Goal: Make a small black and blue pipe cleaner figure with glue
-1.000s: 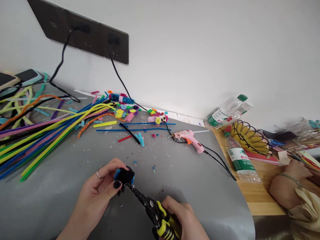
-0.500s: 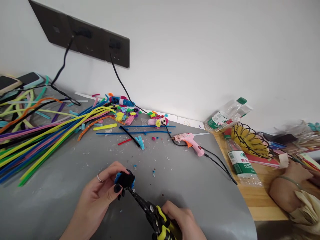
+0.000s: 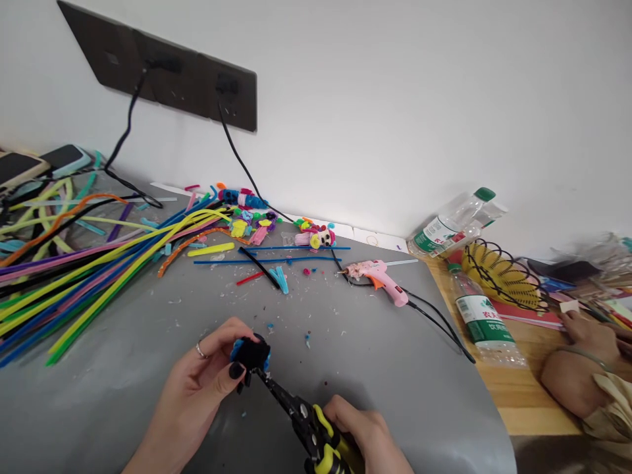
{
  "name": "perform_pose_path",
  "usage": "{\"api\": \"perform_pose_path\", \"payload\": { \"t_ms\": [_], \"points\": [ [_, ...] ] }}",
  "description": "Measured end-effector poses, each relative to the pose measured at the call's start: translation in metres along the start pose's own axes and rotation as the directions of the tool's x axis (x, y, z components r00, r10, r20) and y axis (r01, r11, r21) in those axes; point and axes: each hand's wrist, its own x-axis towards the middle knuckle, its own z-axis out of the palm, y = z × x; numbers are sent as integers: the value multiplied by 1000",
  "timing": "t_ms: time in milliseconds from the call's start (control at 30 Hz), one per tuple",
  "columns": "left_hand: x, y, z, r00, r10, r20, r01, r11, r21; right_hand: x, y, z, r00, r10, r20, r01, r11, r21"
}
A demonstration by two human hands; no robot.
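Between the thumb and fingers of my left hand (image 3: 197,388) is a small fuzzy black-and-blue pipe-cleaner piece (image 3: 253,354). My right hand (image 3: 368,434) is closed round the yellow-and-black handles of a pair of pliers (image 3: 301,411). The narrow plier tips touch the lower edge of the fuzzy piece; whether the jaws grip it or cut into it I cannot tell. Both hands are low over the grey table mat (image 3: 424,395). Small blue and dark scraps lie just beyond the piece.
Pipe cleaners (image 3: 123,263) spread over the left side. A pink glue gun (image 3: 378,276) lies right of centre, its cord trailing right. Finished pipe-cleaner figures (image 3: 316,237) line the wall. Water bottles (image 3: 481,316) and a yellow basket (image 3: 498,276) stand rightward, near another person's hand (image 3: 587,336).
The whole view has shifted slightly, so everything appears a little further right. My hands, the fuzzy piece and the pliers keep nearly the same pose.
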Motion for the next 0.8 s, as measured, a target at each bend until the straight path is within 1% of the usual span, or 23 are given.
{"api": "perform_pose_path", "payload": {
  "t_ms": [100, 233, 333, 400, 600, 700, 800],
  "points": [
    [0, 1, 1, 1000, 4, 10, -4, 1000, -6, -1, -2, -1, 1000, 6, -20, -7, 1000, -29],
    [0, 2, 3, 1000, -1, -10, 1, 1000, -15, -2, -6, -2, 1000, 23, 12, -22, 998, -56],
    [-1, 3, 5, 999, 11, -30, -12, 1000, -11, -2, -7, -2, 999, 40, 1, -40, 995, -88],
    [-1, 4, 5, 999, 14, -35, -14, 1000, 2, -2, -7, -2, 1000, 31, -4, -31, 994, -101],
    [0, 4, 4, 999, -17, -36, 17, 1000, -2, -2, -5, -1, 1000, 5, -3, -5, 994, -106],
    [1, 5, 6, 999, -8, -50, 8, 1000, -2, -1, -4, -1, 1000, -11, -15, 10, 995, -96],
    [1, 7, 8, 998, 5, -55, -4, 1000, 9, -1, -3, -1, 1000, -3, 0, 3, 996, -88]
  ]
}}
